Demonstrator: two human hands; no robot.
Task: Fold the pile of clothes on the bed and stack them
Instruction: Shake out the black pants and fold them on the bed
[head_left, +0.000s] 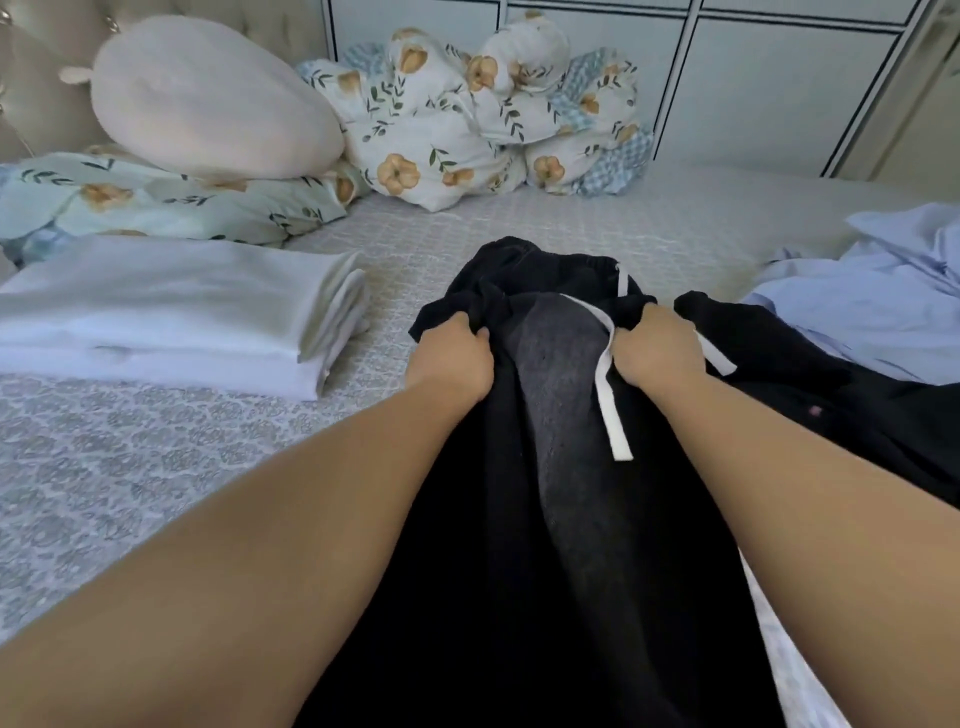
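Observation:
Black drawstring trousers (550, 545) lie lengthwise in front of me on the bed (130, 457), the waistband at the far end with a white drawstring (610, 395) hanging over the grey inner fabric. My left hand (451, 358) grips the left side of the waistband. My right hand (657, 348) grips the right side, next to the drawstring. A stack of folded white clothes (171, 317) sits on the left. Unfolded light blue clothes (883, 306) lie heaped at the right, and another dark garment (831, 405) lies beside the trousers.
A cream plush pillow (208, 98) and floral pillows (156, 202) are at the head of the bed on the left. A bunched floral duvet (483, 114) lies at the back against a white panelled wall (753, 78).

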